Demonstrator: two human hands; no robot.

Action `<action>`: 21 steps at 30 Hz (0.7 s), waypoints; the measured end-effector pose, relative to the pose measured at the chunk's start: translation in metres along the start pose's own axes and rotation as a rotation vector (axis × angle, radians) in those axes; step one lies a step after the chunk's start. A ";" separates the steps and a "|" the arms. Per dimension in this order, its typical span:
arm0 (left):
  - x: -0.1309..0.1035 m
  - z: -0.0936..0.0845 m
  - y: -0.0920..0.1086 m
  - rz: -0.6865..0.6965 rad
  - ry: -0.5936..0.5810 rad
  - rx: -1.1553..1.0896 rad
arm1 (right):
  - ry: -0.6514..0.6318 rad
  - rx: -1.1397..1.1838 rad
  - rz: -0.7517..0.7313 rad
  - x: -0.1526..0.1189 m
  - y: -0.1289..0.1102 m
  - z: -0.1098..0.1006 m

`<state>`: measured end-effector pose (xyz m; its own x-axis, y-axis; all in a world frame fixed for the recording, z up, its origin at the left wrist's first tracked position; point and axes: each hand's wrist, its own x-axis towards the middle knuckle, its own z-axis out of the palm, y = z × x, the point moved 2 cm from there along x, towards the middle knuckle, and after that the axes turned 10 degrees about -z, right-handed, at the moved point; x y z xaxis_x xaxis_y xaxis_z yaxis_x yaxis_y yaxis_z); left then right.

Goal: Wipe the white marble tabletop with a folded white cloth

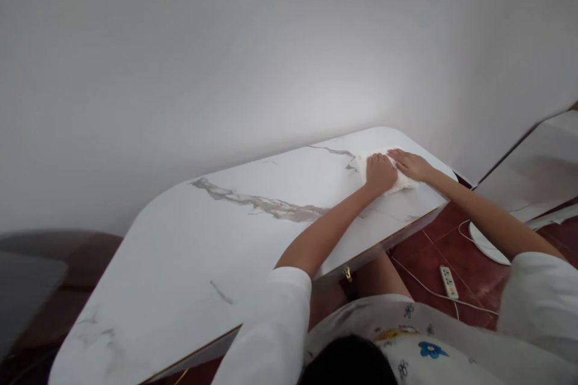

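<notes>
A white cloth (403,184) lies bunched on the right end of the white marble-patterned tabletop (171,264). My left hand (382,174) is closed over the cloth, its fingers bent and pressed down on it. Just to its right, my right hand (412,165) rests on the far part of the cloth with fingers stretched out flat. The two hands are close together. Part of the cloth is hidden beneath them.
A plain wall (226,60) runs behind the table. On the red tiled floor (438,222) lie a white power strip (448,282) with its cord and a round white base (487,245). A gold-coloured knob (347,274) sits at the table's front, near my legs.
</notes>
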<state>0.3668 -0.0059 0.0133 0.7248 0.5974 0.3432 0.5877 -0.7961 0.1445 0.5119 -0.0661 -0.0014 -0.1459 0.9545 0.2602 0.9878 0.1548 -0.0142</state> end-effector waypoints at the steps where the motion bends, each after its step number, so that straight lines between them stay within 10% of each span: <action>1: 0.009 0.002 -0.009 -0.017 0.006 -0.004 | -0.006 -0.002 -0.001 0.014 0.004 0.003; 12: 0.098 0.023 -0.101 -0.130 0.031 -0.019 | -0.043 -0.070 -0.054 0.147 0.039 0.035; 21: 0.139 0.044 -0.081 -0.060 0.027 -0.005 | -0.018 -0.086 0.078 0.138 0.080 0.039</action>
<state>0.4354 0.1463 0.0086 0.6785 0.6409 0.3589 0.6275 -0.7597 0.1704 0.5688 0.0879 -0.0045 -0.0688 0.9672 0.2444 0.9971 0.0585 0.0495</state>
